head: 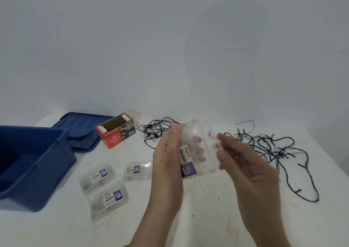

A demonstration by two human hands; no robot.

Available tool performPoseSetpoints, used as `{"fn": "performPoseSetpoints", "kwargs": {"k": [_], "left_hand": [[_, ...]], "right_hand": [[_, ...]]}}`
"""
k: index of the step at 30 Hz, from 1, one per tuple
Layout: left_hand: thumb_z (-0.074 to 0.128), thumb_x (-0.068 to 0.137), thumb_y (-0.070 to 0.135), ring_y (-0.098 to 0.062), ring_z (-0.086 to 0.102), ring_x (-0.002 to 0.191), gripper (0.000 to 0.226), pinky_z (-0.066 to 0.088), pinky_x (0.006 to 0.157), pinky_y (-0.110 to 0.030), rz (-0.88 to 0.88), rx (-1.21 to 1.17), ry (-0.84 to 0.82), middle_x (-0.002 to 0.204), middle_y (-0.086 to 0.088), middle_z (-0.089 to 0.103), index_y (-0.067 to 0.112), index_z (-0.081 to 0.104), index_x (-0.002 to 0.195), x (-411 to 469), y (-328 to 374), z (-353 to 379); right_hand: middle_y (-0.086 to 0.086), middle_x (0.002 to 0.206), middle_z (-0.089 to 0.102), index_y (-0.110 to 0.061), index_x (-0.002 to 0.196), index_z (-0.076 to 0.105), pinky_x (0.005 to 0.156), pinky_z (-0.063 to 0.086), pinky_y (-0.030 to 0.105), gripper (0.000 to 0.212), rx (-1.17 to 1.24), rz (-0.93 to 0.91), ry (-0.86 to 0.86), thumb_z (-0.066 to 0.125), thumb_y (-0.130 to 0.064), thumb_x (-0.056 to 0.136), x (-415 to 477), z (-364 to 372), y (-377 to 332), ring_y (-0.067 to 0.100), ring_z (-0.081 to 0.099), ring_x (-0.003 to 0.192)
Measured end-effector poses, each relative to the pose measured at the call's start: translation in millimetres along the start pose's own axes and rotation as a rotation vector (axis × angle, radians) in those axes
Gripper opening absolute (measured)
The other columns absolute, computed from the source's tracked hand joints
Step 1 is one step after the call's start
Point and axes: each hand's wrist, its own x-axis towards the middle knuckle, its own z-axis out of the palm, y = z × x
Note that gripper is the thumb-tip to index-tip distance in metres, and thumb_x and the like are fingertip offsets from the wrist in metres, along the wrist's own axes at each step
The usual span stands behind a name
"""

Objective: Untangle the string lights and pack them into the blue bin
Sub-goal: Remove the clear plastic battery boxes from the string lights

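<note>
Head view showed the L hand (166, 161) holding a clear packet (196, 152) up over the table (207, 218). Thumb lay on the near face and the fingers were curled round the back, visible thru the plastic. The packet's long axis ran away from the person, label end nearest, far end tipped up.

The R hand (251, 171) sat just right of the packet w/ loosely curved fingers. Its fingertips (221, 139) were at the packet's upper right edge, next to a wisp of fine wire (209, 134). Blur there; couldn't tell if it pinched wire, plastic or nothing.

The dark string lights lay loose on the table, not yet in the bin. The big tangle (273, 148) was right of the R hand, and a smaller tangle (156, 129) lay behind the L hand. The blue bin (37, 171) stood open, well apart at far left, so the L hand was nearer it and the R hand nearer the big tangle. Prob. the next move is working at the packet's far end, where the R hand already was.

Also on the table were the bin's lid (83, 127), an open cardboard box (115, 133) and three more packets (98, 175) btw bin and hands.
</note>
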Motion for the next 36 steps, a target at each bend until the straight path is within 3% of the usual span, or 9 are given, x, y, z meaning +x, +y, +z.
{"fn": "performPoseSetpoints", "kwargs": {"k": [4, 7, 11, 17, 24, 30, 33, 36], "left_hand": [[0.051, 0.075, 0.052, -0.028, 0.063, 0.086, 0.049, 0.052, 0.077, -0.043, 0.016, 0.037, 0.062, 0.093, -0.013, 0.066, 0.011, 0.063, 0.099, 0.0, 2.1, -1.0], [0.052, 0.074, 0.053, -0.027, 0.063, 0.087, 0.054, 0.050, 0.080, -0.046, 0.025, 0.036, 0.078, 0.097, -0.013, 0.064, 0.008, 0.059, 0.105, -2.5, 2.6, 1.2], [0.051, 0.090, 0.046, -0.020, 0.063, 0.079, 0.034, 0.052, 0.067, -0.038, 0.076, 0.054, 0.073, 0.087, -0.005, 0.064, 0.015, 0.059, 0.101, -5.1, 1.7, 1.0], [0.045, 0.091, 0.041, -0.001, 0.060, 0.059, 0.021, 0.048, 0.049, -0.019, 0.121, 0.086, 0.084, 0.065, 0.011, 0.060, 0.022, 0.054, 0.092, -4.5, 2.4, -2.7], [0.045, 0.091, 0.044, -0.006, 0.063, 0.064, 0.025, 0.048, 0.050, -0.019, 0.135, 0.108, 0.094, 0.079, 0.001, 0.063, 0.022, 0.056, 0.094, -3.7, 2.4, -3.9], [0.045, 0.091, 0.043, -0.003, 0.062, 0.064, 0.022, 0.050, 0.052, -0.021, 0.123, 0.108, 0.081, 0.070, 0.010, 0.061, 0.024, 0.055, 0.094, -4.5, -0.7, -0.2], [0.047, 0.085, 0.050, -0.011, 0.062, 0.074, 0.026, 0.053, 0.064, -0.031, 0.107, 0.121, 0.048, 0.082, 0.002, 0.063, 0.026, 0.055, 0.089, -5.1, -4.0, -0.6], [0.047, 0.074, 0.054, -0.010, 0.061, 0.069, 0.039, 0.051, 0.063, -0.031, 0.100, 0.125, 0.015, 0.084, 0.000, 0.064, 0.022, 0.055, 0.095, -8.4, -3.0, -0.1]], "right_hand": [[-0.007, 0.095, 0.069, -0.026, 0.097, 0.074, 0.076, 0.051, 0.016, 0.021, -0.196, -0.233, 0.086, 0.070, -0.012, 0.082, -0.3, 1.1, 1.3, 0.005, 0.064, 0.082], [0.001, 0.097, 0.068, -0.015, 0.099, 0.070, 0.079, 0.046, 0.010, 0.019, -0.515, -0.474, 0.099, 0.060, -0.012, 0.084, -2.6, 5.3, 6.5, 0.002, 0.061, 0.087], [0.009, 0.094, 0.068, -0.005, 0.096, 0.073, 0.081, 0.043, 0.006, 0.020, -0.717, -0.595, 0.111, 0.058, -0.007, 0.084, -3.3, 6.9, 9.7, 0.006, 0.058, 0.082], [0.012, 0.098, 0.067, 0.002, 0.099, 0.072, 0.081, 0.047, 0.016, 0.021, -0.751, -0.683, -0.070, 0.060, 0.003, 0.081, 1.6, -0.6, 9.2, 0.014, 0.059, 0.084], [0.000, 0.108, 0.066, -0.006, 0.107, 0.069, 0.089, 0.043, 0.012, 0.027, -0.573, -0.552, -0.167, 0.053, -0.008, 0.085, 0.0, -3.4, 2.0, 0.005, 0.060, 0.102], [-0.008, 0.107, 0.066, -0.013, 0.112, 0.066, 0.088, 0.043, 0.010, 0.029, -0.529, -0.498, -0.108, 0.053, -0.011, 0.086, -2.8, 1.5, -1.3, 0.002, 0.061, 0.100], [-0.013, 0.096, 0.068, -0.024, 0.114, 0.066, 0.082, 0.047, 0.012, 0.031, -0.395, -0.327, -0.040, 0.058, -0.017, 0.084, -4.7, 4.0, -1.0, 0.006, 0.064, 0.090], [-0.010, 0.086, 0.067, -0.028, 0.105, 0.070, 0.076, 0.049, 0.012, 0.029, -0.169, -0.094, -0.017, 0.073, -0.015, 0.079, -3.6, 5.5, -7.0, 0.004, 0.063, 0.079]]}}
